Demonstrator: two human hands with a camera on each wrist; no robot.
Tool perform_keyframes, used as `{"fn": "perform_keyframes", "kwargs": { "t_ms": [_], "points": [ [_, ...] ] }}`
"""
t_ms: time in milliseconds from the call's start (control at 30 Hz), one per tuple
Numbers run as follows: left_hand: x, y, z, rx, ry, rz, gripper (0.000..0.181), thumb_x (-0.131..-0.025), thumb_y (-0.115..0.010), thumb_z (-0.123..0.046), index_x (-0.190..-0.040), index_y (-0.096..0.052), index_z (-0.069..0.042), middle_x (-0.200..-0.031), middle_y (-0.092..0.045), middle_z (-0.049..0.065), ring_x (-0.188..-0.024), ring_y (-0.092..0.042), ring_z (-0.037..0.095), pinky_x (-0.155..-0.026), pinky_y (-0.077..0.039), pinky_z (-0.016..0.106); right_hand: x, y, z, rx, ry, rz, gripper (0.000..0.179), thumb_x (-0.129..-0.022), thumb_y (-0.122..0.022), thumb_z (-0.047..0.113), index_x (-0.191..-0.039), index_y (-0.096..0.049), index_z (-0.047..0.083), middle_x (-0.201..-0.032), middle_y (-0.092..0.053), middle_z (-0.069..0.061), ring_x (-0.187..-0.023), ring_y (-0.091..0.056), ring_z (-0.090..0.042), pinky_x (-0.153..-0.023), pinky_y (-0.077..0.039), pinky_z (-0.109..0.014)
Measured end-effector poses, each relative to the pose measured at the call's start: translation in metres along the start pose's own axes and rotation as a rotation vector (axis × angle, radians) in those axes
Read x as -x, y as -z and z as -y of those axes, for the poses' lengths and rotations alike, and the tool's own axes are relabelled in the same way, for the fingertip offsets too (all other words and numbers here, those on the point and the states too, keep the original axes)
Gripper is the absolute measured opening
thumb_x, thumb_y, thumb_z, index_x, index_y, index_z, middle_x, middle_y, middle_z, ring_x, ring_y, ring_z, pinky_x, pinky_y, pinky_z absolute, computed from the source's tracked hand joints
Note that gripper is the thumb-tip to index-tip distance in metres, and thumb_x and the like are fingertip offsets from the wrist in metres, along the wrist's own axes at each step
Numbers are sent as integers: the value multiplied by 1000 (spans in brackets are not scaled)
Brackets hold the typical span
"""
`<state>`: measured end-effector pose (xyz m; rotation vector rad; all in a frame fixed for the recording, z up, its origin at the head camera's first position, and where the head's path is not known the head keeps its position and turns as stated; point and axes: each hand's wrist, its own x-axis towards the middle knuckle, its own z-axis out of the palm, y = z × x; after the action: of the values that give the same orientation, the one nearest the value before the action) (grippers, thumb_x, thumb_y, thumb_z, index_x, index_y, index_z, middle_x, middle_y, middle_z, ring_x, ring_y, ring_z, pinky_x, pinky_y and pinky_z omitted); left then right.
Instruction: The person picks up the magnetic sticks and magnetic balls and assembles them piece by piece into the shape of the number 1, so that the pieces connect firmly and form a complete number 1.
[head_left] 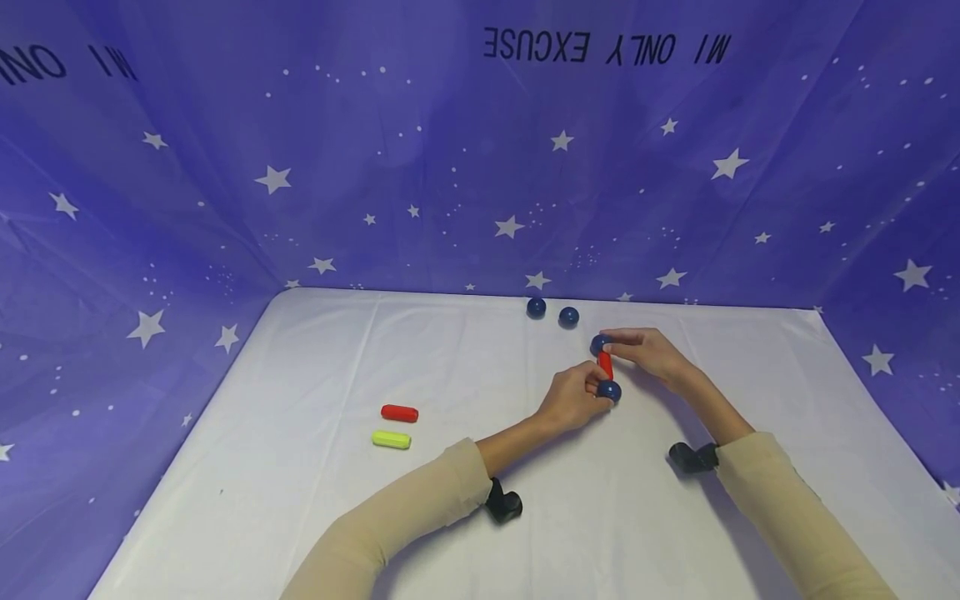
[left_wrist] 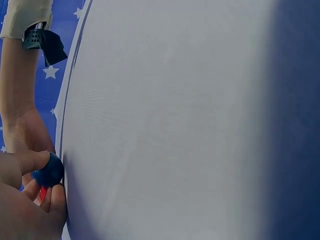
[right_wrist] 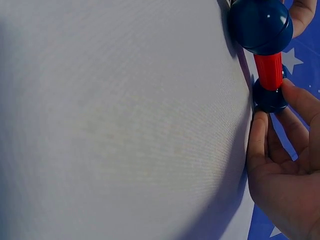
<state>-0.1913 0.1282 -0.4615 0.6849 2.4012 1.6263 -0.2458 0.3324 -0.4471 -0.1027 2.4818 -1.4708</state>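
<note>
A red ribbed rod [head_left: 605,364] joins two dark blue balls right of the table's middle. My left hand [head_left: 573,398] pinches the nearer ball [head_left: 610,391] between thumb and fingers. The farther ball [head_left: 599,344] is gripped by my right hand [head_left: 651,353] at the rod's other end. In the left wrist view, thumb and fingers of the left hand [left_wrist: 25,210] surround a blue ball [left_wrist: 48,171], with only a sliver of red showing. Seen from the right wrist, the red rod [right_wrist: 269,71] runs between both balls, and the right hand [right_wrist: 287,165] holds the smaller-looking one.
Two loose blue balls [head_left: 536,308] lie near the table's back edge. To the left are another red rod [head_left: 399,413] and a yellow-green rod [head_left: 392,440]. A white cloth covers the table [head_left: 300,367]. Purple star-printed curtains [head_left: 450,150] stand behind and at the sides.
</note>
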Motion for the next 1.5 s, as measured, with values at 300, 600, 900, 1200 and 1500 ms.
{"fn": "perform_keyframes", "kwargs": {
  "t_ms": [300, 600, 900, 1200, 1500],
  "points": [
    [-1, 3, -1, -14, 19, 22, 29, -81, -80, 0, -106, -67, 0, -91, -71, 7, -76, -62, 3, -70, -48, 13, 0, 0, 0, -18, 1, -1, 54, -93, -72, 24, -137, -57, -3, -143, -50, -24, -140, -33, -43, -111, -21, -64],
    [-2, 4, -2, -14, 27, 31, 29, -81, -80, 0, -106, -67, 0, -90, -71, 7, -76, -63, 4, -70, -48, 13, 2, -4, 1, -8, -12, -18, 55, -95, -70, 24, -140, -54, -3, -145, -48, -23, -142, -30, -43, -111, -18, -66],
    [-2, 4, -1, -18, 29, 31, 29, -81, -80, 0, -107, -67, 0, -91, -72, 6, -77, -63, 3, -70, -48, 13, 5, -8, 1, 15, -20, -54, 61, -95, -70, 27, -146, -47, 1, -144, -48, -27, -136, -38, -45, -110, -22, -65],
    [-1, 3, -1, -33, 34, 23, 29, -80, -81, -2, -105, -67, -2, -90, -71, 6, -76, -62, 3, -70, -48, 13, 30, -16, 3, 15, 17, -119, 62, -96, -68, 23, -145, -43, -5, -136, -53, -31, -130, -46, -45, -109, -27, -63],
    [0, 3, -1, -19, 19, 16, 27, -81, -80, -1, -105, -67, -1, -91, -72, 7, -76, -63, 3, -70, -48, 13, 71, -23, -2, 21, -7, -83, 50, -96, -69, 29, -134, -58, -2, -131, -61, -22, -128, -49, -41, -104, -32, -61]
  ]
}}
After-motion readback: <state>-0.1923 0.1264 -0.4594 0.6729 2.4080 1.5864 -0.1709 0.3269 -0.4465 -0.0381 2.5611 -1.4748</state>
